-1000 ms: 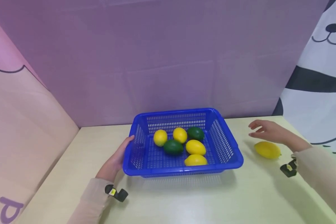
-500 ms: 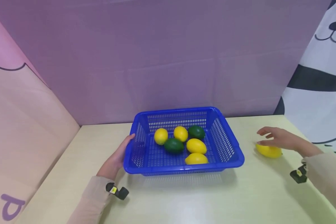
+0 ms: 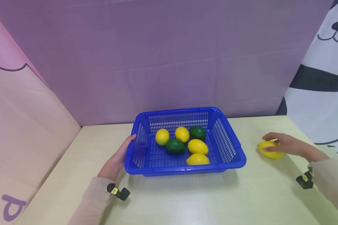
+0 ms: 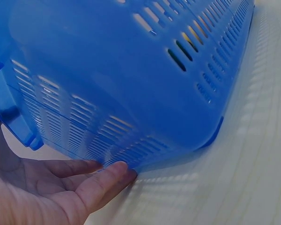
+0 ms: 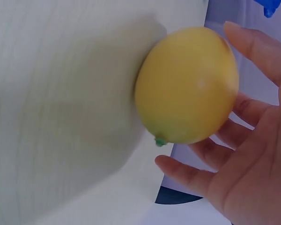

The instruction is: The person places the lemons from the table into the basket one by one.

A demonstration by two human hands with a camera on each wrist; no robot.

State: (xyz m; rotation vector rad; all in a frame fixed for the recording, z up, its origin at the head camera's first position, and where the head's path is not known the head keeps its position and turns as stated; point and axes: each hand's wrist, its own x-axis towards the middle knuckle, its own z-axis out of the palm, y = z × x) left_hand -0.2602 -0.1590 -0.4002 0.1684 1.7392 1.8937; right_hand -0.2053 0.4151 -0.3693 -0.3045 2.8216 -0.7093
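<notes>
A blue plastic basket [image 3: 180,171] with slotted walls holds several yellow lemons [image 3: 197,147] and two dark green oval fruits [image 3: 175,146]. My left hand [image 3: 119,157] grips its left end, thumb at the rim; in the left wrist view the fingers [image 4: 100,185] lie against the outer wall, low near the table. To the right of the basket, one more lemon [image 5: 187,86] with a small green stem rests on the tabletop. Around it my right hand [image 3: 288,144] spreads thumb and fingers, the thumb across its near side in the head view and the little finger standing apart from it.
The pale wooden table [image 3: 180,200] meets a purple cloth backdrop [image 3: 169,62] just behind the basket. Printed cloth panels stand at both sides, the right one with a panda figure [image 3: 321,78]. Each wrist wears a small black camera [image 3: 304,180].
My right hand has moved right and down from above the loose lemon until thumb and fingers surround it. My left hand and the basket stay in place.
</notes>
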